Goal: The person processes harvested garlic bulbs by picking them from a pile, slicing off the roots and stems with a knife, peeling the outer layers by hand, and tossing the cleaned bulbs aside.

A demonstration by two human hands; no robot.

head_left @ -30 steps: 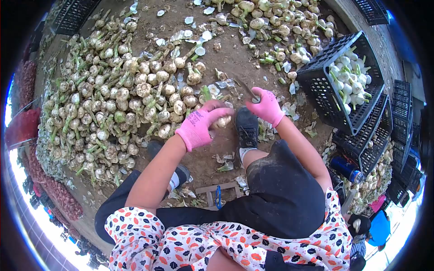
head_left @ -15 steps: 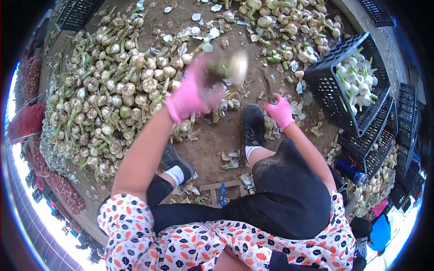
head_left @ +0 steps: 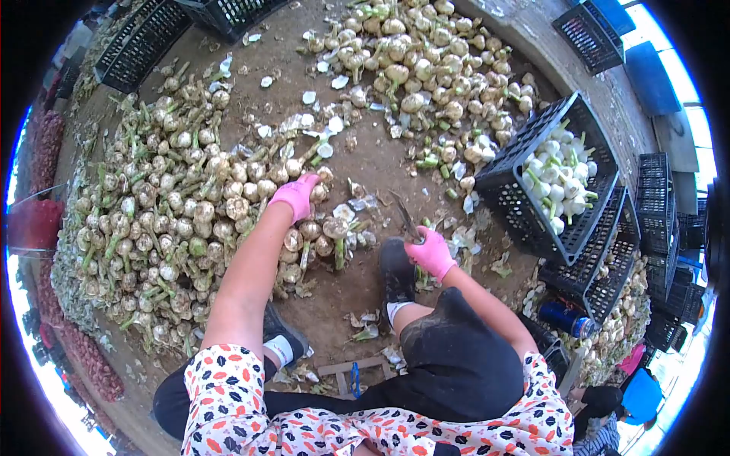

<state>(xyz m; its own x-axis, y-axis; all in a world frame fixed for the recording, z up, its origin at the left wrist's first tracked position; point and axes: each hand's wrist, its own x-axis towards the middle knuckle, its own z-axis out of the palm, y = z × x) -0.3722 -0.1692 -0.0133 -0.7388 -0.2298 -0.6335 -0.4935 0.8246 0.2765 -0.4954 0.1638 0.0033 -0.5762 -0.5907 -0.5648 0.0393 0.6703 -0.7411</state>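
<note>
My left hand [head_left: 295, 199], in a pink glove, reaches onto the right edge of a big heap of untrimmed garlic bulbs [head_left: 175, 220]. Its fingers point up and right beside a bulb, and whether they grip one is hidden. My right hand [head_left: 430, 254], also gloved in pink, is closed round the handle of a knife [head_left: 403, 214] whose dark blade points up and left, above my dark shoe [head_left: 398, 270]. Scraps of peel [head_left: 344, 213] lie on the soil between the two hands.
At the right, a black crate [head_left: 525, 197] holds cleaned white garlic [head_left: 559, 178]. Below it are another black crate [head_left: 601, 262] and a blue can [head_left: 566, 319]. A second garlic heap [head_left: 426, 68] lies at the top. A co-worker [head_left: 597, 410] is partly visible at lower right.
My left hand swung rightward and up with a bulb, now gone from it, then came back to the heap. My right hand still holds the knife. The view has shifted, showing more crates at the top.
</note>
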